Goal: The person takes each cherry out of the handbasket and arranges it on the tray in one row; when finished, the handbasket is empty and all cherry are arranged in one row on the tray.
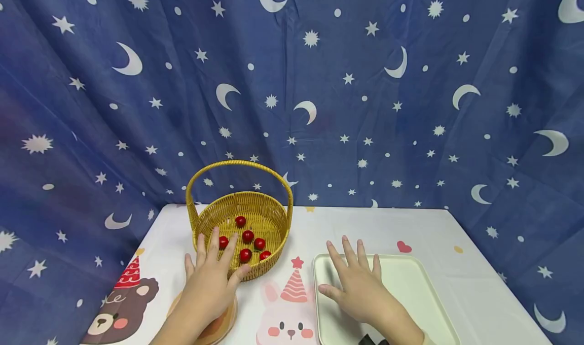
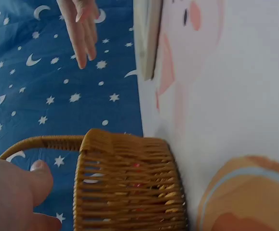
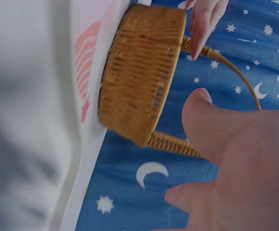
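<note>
A yellow-brown wicker basket [image 1: 260,271] with a tall arched handle stands at the back left of the table, holding several small red cherry-like fruits [image 1: 248,236]. In the head view my left hand [image 1: 210,279] hovers in front of the basket with fingers spread, hiding part of its near rim; nothing is in it. Over the left part of a cream rectangular tray [image 1: 410,284] I hold my right hand [image 1: 358,286], fingers also spread and holding nothing. From the right wrist view, the basket's side [image 3: 139,72] lies beyond my thumb.
The white tablecloth [image 1: 483,284] carries printed cartoons, among them a bear [image 1: 120,309] and a rabbit [image 1: 287,324]. Behind the table hangs a blue curtain [image 1: 328,106] with white moons and stars. A small black object [image 1: 367,340] shows beside my right wrist.
</note>
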Demonstrator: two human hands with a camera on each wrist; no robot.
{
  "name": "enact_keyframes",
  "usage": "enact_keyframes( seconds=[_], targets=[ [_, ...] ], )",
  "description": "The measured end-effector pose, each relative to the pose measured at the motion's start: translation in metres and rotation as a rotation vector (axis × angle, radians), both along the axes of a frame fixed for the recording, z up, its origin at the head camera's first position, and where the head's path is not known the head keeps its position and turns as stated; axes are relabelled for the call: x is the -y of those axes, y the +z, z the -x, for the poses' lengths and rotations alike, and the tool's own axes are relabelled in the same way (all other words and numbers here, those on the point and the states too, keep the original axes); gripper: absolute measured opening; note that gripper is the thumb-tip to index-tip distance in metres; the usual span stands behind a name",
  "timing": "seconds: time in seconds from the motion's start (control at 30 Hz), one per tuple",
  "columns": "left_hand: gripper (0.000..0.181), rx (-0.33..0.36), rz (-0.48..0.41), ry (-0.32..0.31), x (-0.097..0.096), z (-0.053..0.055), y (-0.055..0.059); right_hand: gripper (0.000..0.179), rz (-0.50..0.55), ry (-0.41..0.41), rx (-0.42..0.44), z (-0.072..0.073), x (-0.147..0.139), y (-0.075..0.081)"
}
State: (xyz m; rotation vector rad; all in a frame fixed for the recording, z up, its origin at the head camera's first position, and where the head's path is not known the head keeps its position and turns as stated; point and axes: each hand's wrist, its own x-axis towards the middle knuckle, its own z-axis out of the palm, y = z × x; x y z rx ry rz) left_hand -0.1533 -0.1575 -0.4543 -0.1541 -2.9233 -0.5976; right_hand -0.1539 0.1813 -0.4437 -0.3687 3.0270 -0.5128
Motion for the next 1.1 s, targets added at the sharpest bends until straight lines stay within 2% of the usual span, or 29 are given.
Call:
enact_keyframes(
  seconds=[0.1,0.2,0.27,0.37,0.53,0.67,0.73,0.9,1.0,1.1],
  targets=[
    [0.077,-0.015,-0.052,0.009,0.008,0.002,0.006,0.092,0.060,0.028,-0.002,0.001,0.008,0.001],
    [0.070,-0.059,-0.128,0.034,0.019,0.005,0.013,0.089,0.138,0.063,0.001,0.003,0.016,0.003],
    [0.066,-0.099,-0.184,0.064,0.027,0.008,0.016,0.087,0.189,0.089,0.005,0.005,0.022,0.003],
    [0.060,-0.094,-0.272,0.133,0.037,0.013,0.019,0.086,0.256,0.120,0.005,0.008,0.032,0.004],
    [0.054,-0.040,-0.398,0.228,0.055,0.024,0.013,0.084,0.366,0.178,-0.027,0.017,0.049,0.005],
    [0.048,-0.031,-0.462,0.245,0.068,0.035,0.004,0.078,0.450,0.230,-0.056,0.028,0.065,0.006],
    [0.046,-0.005,-0.516,0.252,0.073,0.041,0.001,0.074,0.487,0.244,-0.068,0.033,0.074,0.006],
    [0.043,0.106,-0.742,0.265,0.080,0.054,-0.007,0.068,0.565,0.282,-0.088,0.048,0.098,0.008],
    [0.044,0.172,-0.866,0.275,0.083,0.057,-0.012,0.064,0.584,0.314,-0.067,0.058,0.112,0.007],
    [0.047,0.205,-0.932,0.288,0.084,0.059,-0.015,0.061,0.584,0.332,-0.007,0.070,0.123,0.006]
  ],
)
